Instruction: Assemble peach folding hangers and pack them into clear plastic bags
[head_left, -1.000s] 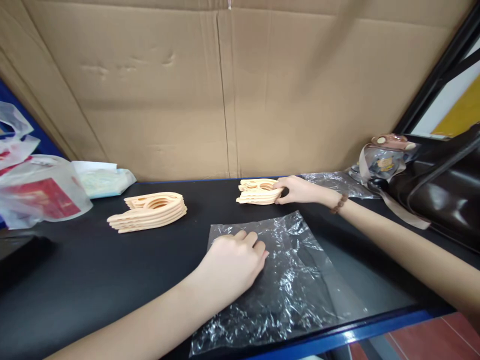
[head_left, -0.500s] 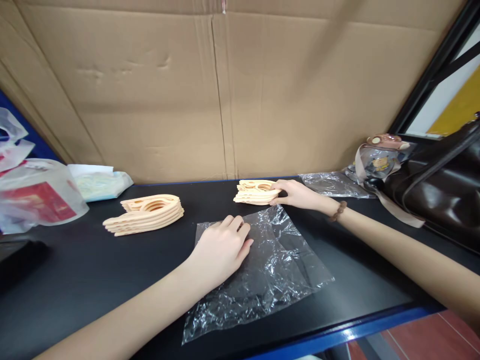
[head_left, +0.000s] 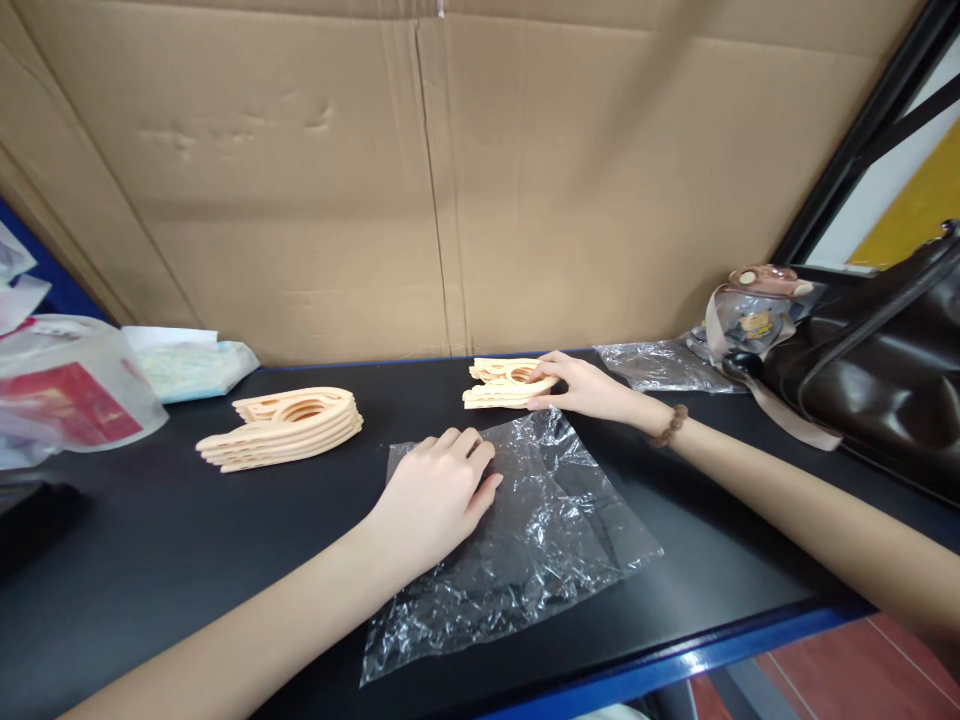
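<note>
My left hand (head_left: 439, 490) lies palm down on a clear plastic bag (head_left: 559, 545), its fingers loosely bent and the thumb apart; the fingertips are partly hidden. Farther back on the table, my right hand (head_left: 581, 387) grips the right end of a small stack of cream plastic hangers (head_left: 495, 385), thumb low in front and fingers on top. A gap shows between the upper and lower pieces of that stack. To the left, a larger stack of the same cream hangers (head_left: 289, 430) lies flat, untouched by either hand.
A cardboard sheet (head_left: 300, 200) stands behind the black table (head_left: 187, 560). At left are a plastic bag with a red print (head_left: 75, 390) and a pale packet (head_left: 187, 365). A second clear bag (head_left: 660, 365), a strapped bottle (head_left: 754, 320) and a dark brown bag (head_left: 862, 370) occupy the right.
My right hand's fingers reach slightly farther over the hangers, and the gap between the pieces looks wider. My left hand stays on the clear bag. The view has shifted a little.
</note>
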